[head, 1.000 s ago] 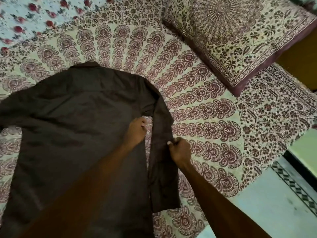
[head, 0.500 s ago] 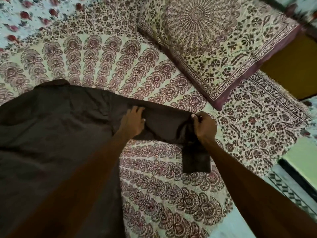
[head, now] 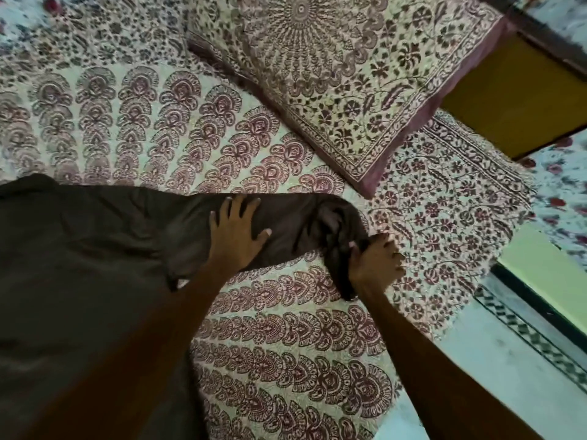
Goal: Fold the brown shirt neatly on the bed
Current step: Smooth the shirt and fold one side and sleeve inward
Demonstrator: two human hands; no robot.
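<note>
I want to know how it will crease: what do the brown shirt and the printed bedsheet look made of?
The brown shirt looks like thin woven cloth, perhaps cotton or a blend, faintly shiny; it bunches in soft folds where the right hand grips it. The printed bedsheet looks like matte woven cotton, with a maroon print.

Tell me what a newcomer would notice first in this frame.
The dark brown shirt fills the left side of the patterned bed sheet, its sleeve stretched out to the right. The left hand presses flat on that sleeve while the right hand grips its bunched end. A printed pillow lies at the upper right.
</note>
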